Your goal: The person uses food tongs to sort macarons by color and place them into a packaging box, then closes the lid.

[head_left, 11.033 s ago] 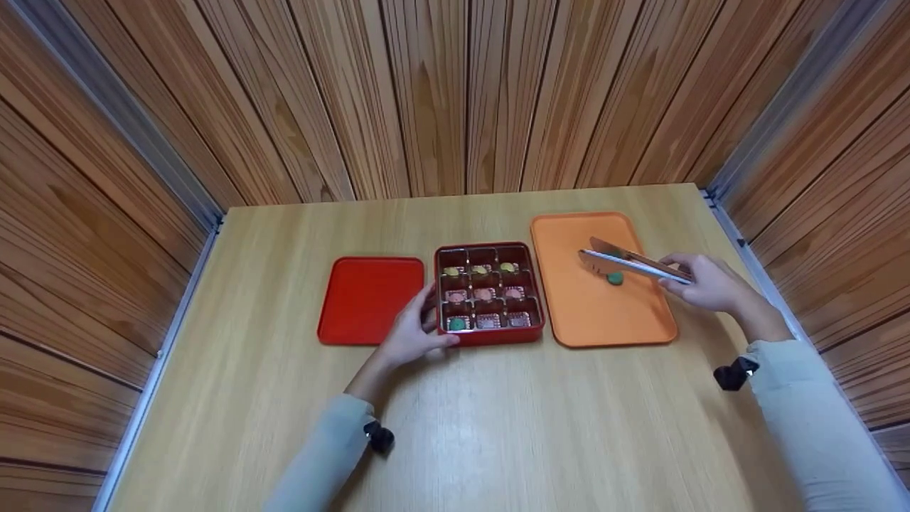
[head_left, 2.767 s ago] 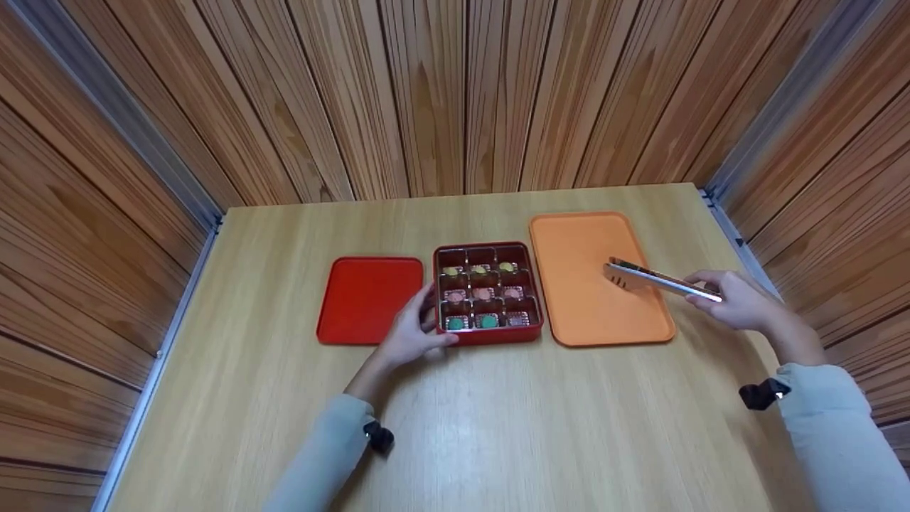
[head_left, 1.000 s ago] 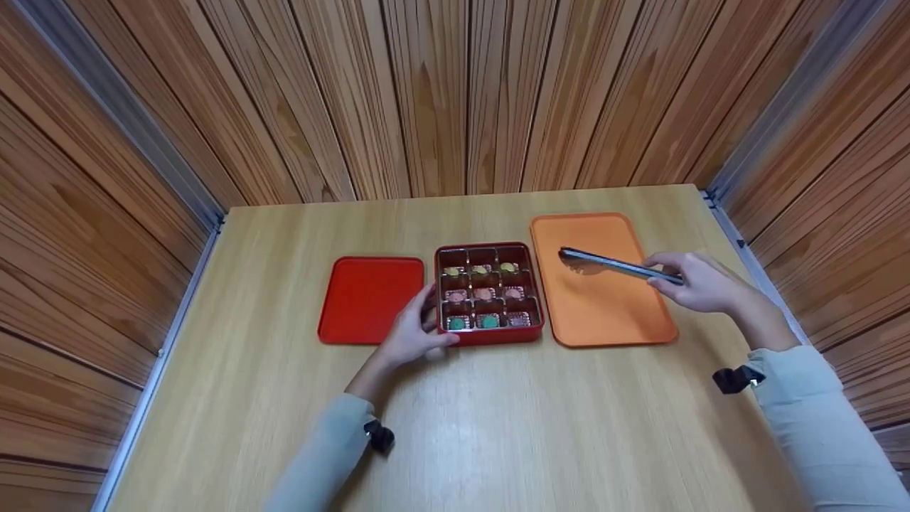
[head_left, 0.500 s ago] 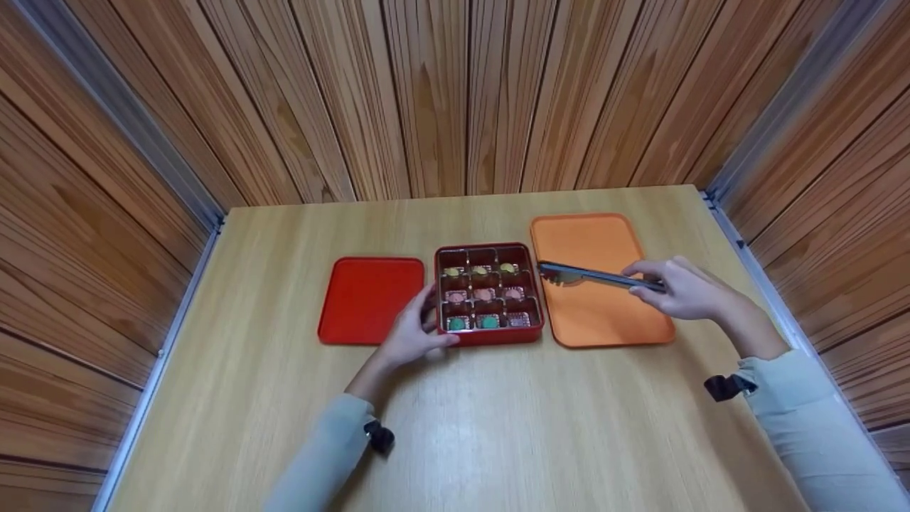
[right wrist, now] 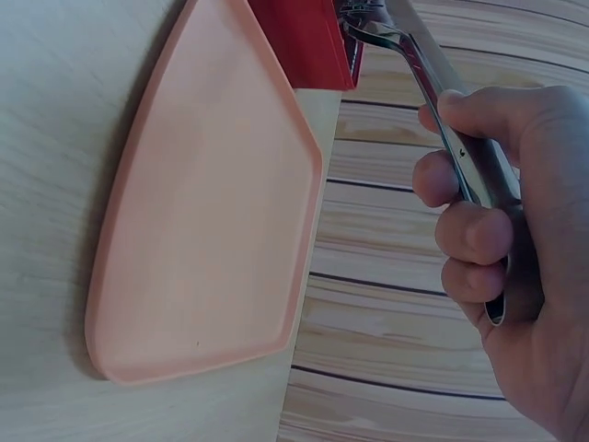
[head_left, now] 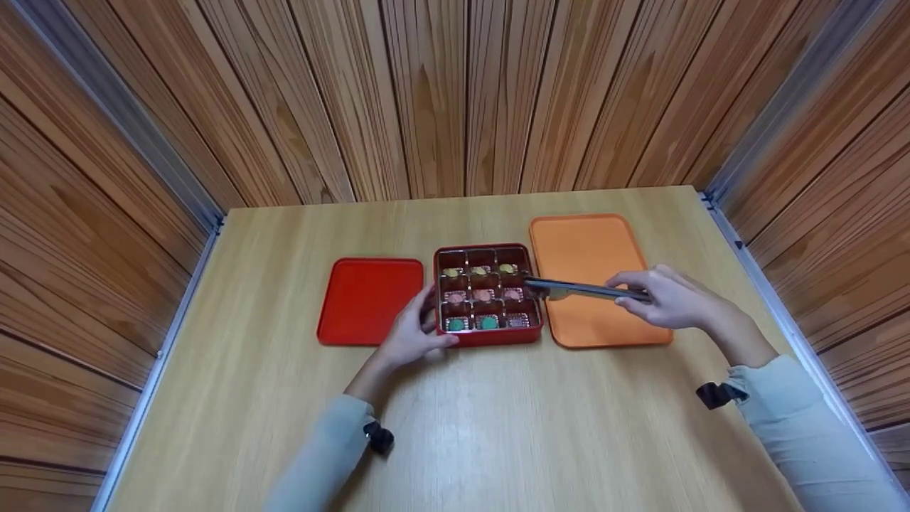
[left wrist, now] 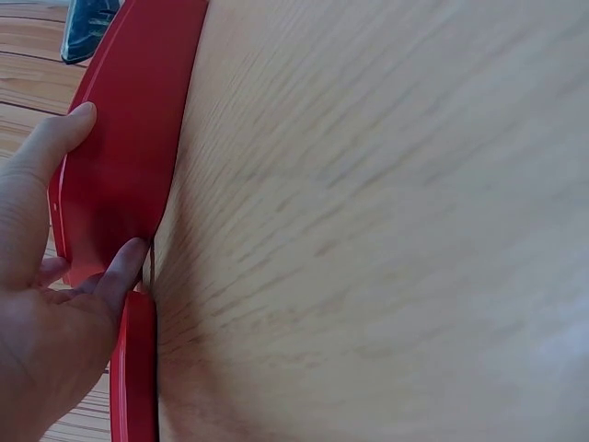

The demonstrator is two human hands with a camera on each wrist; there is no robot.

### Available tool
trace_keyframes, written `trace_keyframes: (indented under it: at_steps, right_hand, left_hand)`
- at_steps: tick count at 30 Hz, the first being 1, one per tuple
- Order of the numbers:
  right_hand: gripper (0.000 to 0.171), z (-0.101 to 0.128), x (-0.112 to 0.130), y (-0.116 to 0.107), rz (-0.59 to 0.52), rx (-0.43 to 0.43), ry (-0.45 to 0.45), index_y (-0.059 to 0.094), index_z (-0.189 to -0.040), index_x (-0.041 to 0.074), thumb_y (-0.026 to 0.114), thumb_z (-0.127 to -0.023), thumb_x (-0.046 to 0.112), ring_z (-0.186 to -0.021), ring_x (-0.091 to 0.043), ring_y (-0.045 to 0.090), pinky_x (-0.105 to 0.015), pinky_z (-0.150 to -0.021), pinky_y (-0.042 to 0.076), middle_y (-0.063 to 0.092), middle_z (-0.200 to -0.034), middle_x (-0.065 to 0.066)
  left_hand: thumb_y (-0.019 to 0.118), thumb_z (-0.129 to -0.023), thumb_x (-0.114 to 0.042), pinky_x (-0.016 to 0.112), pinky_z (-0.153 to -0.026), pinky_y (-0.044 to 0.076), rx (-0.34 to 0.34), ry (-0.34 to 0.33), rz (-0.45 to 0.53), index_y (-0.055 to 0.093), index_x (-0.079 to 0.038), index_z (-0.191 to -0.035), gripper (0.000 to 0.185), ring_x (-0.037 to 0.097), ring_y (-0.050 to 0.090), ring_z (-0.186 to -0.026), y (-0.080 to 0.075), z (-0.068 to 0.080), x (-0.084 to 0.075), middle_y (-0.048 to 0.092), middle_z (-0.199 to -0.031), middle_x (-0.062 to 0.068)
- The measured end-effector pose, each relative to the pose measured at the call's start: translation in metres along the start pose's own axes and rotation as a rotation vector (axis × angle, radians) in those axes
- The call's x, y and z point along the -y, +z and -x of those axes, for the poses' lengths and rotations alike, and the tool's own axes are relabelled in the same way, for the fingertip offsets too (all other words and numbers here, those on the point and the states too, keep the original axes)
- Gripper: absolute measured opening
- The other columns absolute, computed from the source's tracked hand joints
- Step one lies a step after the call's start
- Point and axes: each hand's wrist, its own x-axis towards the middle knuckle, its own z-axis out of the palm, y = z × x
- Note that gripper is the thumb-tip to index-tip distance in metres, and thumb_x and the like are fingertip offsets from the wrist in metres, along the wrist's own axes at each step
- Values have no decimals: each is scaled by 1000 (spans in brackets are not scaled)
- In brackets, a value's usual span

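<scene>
My left hand [head_left: 410, 338] holds the near left corner of a red box [head_left: 490, 341], thumb along its front wall and fingers at its left side. The box has several compartments: yellow pieces [head_left: 479, 270] in the far row, pink pieces [head_left: 483, 294] in the middle and two green pieces [head_left: 488, 323] in the near row. In the near right compartment only a clear cup [head_left: 518, 321] shows. My right hand [head_left: 668, 299] grips metal tongs [head_left: 586, 288]. Their tips lie over the box's right edge, close together; whether they pinch anything is hidden.
An orange tray [head_left: 593, 245] lies right of the box, partly under the tongs and right hand. A flat red lid or tray [head_left: 371, 302] lies left of the box, near my left fingers. The wooden table [head_left: 498, 427] meets wood-panelled walls [head_left: 426, 99] behind and on both sides.
The tongs have swung left from over the orange tray to the box's right side. Compared with eleven seconds ago, a second green piece sits in the near row. The left hand stays put.
</scene>
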Motion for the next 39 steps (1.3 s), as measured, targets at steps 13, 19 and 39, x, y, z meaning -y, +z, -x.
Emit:
trace_keyframes:
  at_steps: [13,19,39]
  right_hand:
    - [27,-8,16,6,12,100,67,75,-133,5,72,-109,17,-57,1,46,-18,-51,39,60,-75,9]
    - [27,-9,20,9,25,117,71,76,-133,8,72,-109,18,-55,1,45,-18,-50,37,58,-75,9]
    - [31,-12,18,15,64,110,48,75,-135,5,73,-106,17,-50,2,37,-17,-48,32,52,-70,11]
  left_hand:
    - [97,-89,-11,54,-134,46,-10,-27,-27,23,-9,-180,118,44,39,-169,1,2,-2,41,-178,24]
    - [96,-89,-10,55,-134,45,-5,-10,-5,22,-7,-180,118,45,39,-170,1,2,-1,40,-180,24]
    - [96,-88,-5,53,-135,45,-3,-3,3,22,-5,-180,118,44,41,-168,0,2,-1,42,-178,26]
